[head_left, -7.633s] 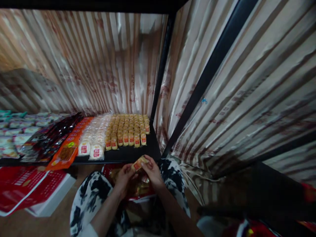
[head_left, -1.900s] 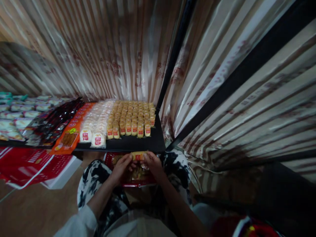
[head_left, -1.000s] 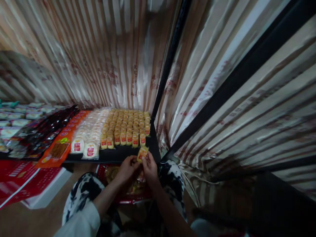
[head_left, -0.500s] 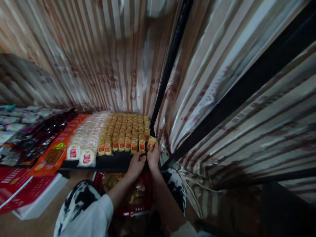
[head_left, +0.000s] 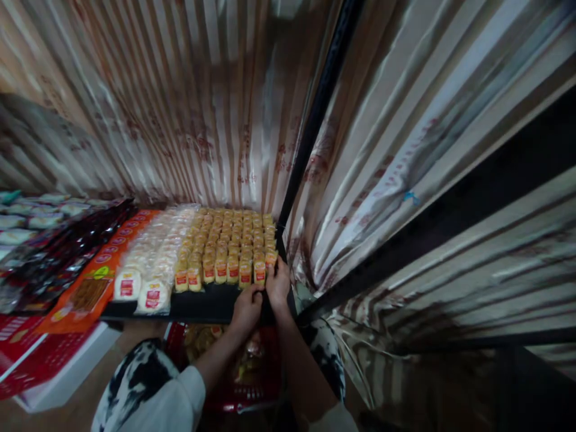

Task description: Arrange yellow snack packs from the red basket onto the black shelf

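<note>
Small yellow packaged cakes (head_left: 220, 264) with red-and-white labels stand in tight rows on a black shelf (head_left: 198, 303). My right hand (head_left: 278, 285) has its fingers closed round one packaged cake (head_left: 271, 258) at the front right corner of the rows. That cake stands upright, in line with its neighbours. Just left of it, my left hand (head_left: 246, 307) is at the shelf's front edge, fingers curled in and thumb tip beneath the front cakes. Whether it grips anything is hidden.
Left of the cakes lie white round packs (head_left: 153, 294), an orange snack bag (head_left: 92, 288) and dark shiny packs (head_left: 67, 252). Under the shelf is a red bag (head_left: 256, 393) of yellow packets; a red-and-white box (head_left: 63, 366) sits lower left. Black posts (head_left: 310, 132) and striped sheeting (head_left: 216, 108) enclose the corner.
My right hand has moved the tilted cake left, upright into the front right end of the rows. My left hand stays close by, slightly lower. The view has shifted a little.
</note>
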The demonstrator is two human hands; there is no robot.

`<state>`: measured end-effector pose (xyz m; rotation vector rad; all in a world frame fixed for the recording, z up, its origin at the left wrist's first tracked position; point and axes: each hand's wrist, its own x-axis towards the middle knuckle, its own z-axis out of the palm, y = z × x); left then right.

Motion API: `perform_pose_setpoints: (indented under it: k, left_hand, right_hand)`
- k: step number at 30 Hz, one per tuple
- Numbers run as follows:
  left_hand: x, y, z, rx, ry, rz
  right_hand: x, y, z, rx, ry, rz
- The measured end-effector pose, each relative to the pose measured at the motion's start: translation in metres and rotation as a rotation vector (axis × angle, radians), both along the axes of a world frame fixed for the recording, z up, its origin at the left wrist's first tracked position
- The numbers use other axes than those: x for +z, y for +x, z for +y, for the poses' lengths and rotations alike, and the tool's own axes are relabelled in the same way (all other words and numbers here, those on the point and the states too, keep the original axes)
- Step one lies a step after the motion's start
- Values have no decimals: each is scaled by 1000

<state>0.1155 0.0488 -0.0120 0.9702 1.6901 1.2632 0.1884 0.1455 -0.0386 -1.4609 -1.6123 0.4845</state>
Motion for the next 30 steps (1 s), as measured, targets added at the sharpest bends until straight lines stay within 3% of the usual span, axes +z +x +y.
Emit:
perform_pose_setpoints:
  k: [12,19,26,30]
  left_hand:
    - [-4,-5,5,-5,25,82]
    - [-9,-3,6,13,46,78]
    - [-5,-3,-6,2,82,121]
    - [-5,-4,-29,-10,86,122]
  right_hand:
    - [-6,-6,6,57,-8,-92]
    - [-5,-4,4,37,-37,-32]
    - [3,-1,3,53,-102,-20]
    - [16,1,-6,66,-112,-30]
